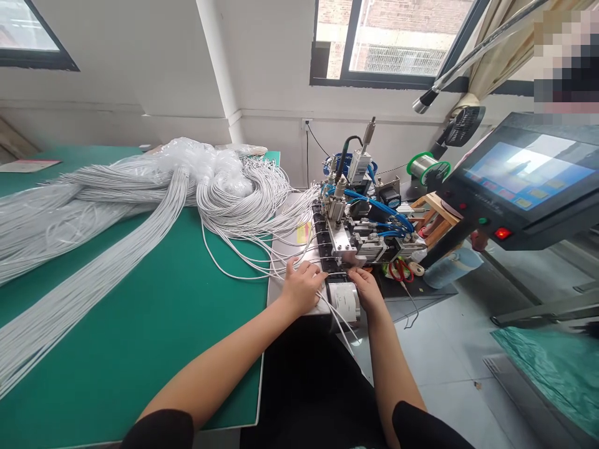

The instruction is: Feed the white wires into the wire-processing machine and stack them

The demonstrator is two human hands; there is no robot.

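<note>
Your left hand (303,287) pressed loosely spread fingers on the white wires (243,206). I could not tell your right hand's (367,288) grip. Loose strands likely risked snagging in the machine (349,231).

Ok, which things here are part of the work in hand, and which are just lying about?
In use: left hand, right hand, white wires, machine.
Lying about: scissors, spool, fan, paper.
</note>
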